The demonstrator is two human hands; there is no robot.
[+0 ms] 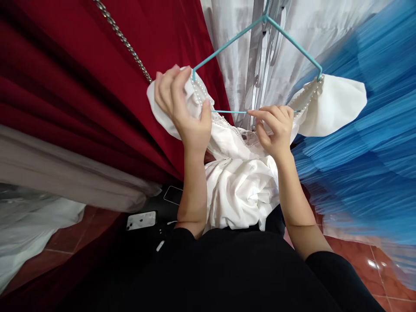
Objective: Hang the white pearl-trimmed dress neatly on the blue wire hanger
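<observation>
A white garment (pixel 240 186) with a pearl-trimmed neckline hangs on a light blue hanger (pixel 294 42), its lower part bunched near my lap. My left hand (pixel 186 104) is at the garment's left shoulder, fingers bent around the white fabric beside the hanger's left corner. At the hanger's lower bar my right hand (pixel 274 128) has its fingers curled, the index fingertip touching the bar near its middle. The garment's right shoulder (pixel 338 104) spreads out beyond the hanger's right end.
Red cloth (pixel 123 86) with a beaded chain (pixel 125 40) hangs at the left, blue tulle (pixel 367 143) at the right. White curtains (pixel 230 43) hang behind the hanger. Phones (pixel 141 220) lie on a dark surface at lower left.
</observation>
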